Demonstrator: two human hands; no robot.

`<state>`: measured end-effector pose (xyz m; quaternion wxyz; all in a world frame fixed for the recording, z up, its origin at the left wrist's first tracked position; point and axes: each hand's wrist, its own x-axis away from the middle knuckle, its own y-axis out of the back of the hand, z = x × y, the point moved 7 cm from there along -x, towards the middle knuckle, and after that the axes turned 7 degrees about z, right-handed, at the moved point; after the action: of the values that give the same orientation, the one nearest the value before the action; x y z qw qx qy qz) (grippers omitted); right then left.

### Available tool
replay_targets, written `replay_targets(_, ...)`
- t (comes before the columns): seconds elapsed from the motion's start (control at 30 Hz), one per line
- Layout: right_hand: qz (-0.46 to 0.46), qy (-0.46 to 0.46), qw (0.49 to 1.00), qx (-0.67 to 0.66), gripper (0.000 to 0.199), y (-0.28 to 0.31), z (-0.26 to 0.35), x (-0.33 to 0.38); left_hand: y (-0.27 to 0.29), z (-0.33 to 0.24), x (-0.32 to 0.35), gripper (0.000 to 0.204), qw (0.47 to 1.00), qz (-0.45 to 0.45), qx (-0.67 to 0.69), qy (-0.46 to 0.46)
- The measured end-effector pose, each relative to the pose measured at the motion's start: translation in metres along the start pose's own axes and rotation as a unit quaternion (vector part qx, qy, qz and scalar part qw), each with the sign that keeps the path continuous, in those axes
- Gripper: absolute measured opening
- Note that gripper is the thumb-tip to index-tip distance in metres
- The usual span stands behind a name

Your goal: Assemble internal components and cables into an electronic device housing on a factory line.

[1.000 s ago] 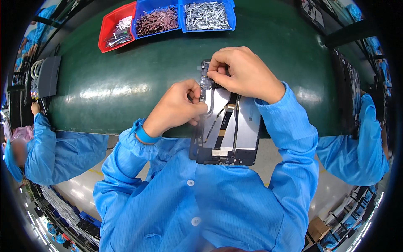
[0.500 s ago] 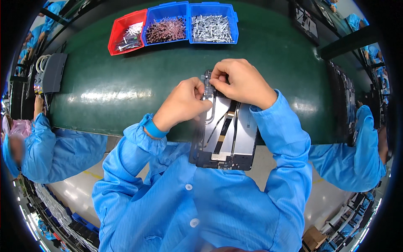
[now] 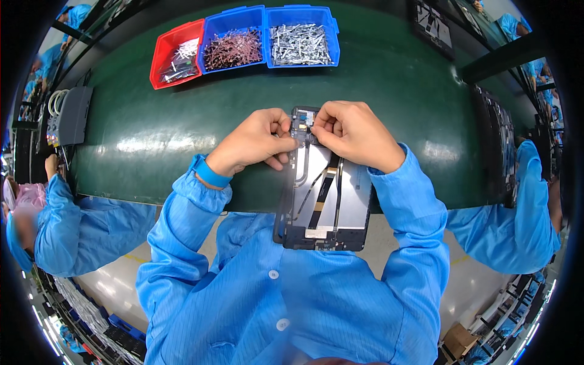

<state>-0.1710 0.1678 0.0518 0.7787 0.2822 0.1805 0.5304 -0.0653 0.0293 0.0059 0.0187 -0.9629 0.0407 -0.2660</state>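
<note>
**Green tabletop, panel at its near edge**

The glossy green tabletop (image 3: 182,140) fills my view, co-workers in blue either side. My flat device panel (image 3: 325,201) overhangs its near edge. Three bins (image 3: 243,36) sit far back. My left grip (image 3: 255,143) and right grip (image 3: 356,134) pinch the panel's top end.

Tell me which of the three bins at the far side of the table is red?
The leftmost bin is red. The other two, the middle bin and the right bin, are both blue.
</note>
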Motion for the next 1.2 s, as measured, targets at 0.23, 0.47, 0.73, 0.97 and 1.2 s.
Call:
replay_targets(0.23, -0.002, -0.005, 1.000, 0.005, 0.017, 0.003, 0.003, -0.003, 0.000, -0.006, -0.005, 0.030, 1.000, 0.002, -0.024, 0.017)
replay_targets(0.47, 0.017, -0.010, 0.999, 0.029, 0.017, 0.009, 0.007, -0.027, 0.001, -0.016, -0.011, 0.028, 0.995, 0.007, -0.079, 0.064)
replay_targets(0.73, -0.173, -0.083, 0.981, 0.000, 0.015, 0.070, -0.012, -0.009, 0.017, 0.000, 0.015, 0.036, 0.992, -0.077, -0.057, -0.078)
replay_targets(0.97, -0.169, -0.061, 0.979, 0.099, 0.014, 0.079, -0.016, 0.019, 0.086, -0.068, 0.063, 0.016, 0.657, -0.510, -0.442, -0.335)
replay_targets(1.2, -0.269, -0.149, 0.949, -0.066, 0.014, 0.064, -0.098, 0.067, 0.115, -0.074, 0.051, 0.022, 0.681, -0.461, -0.469, -0.322)
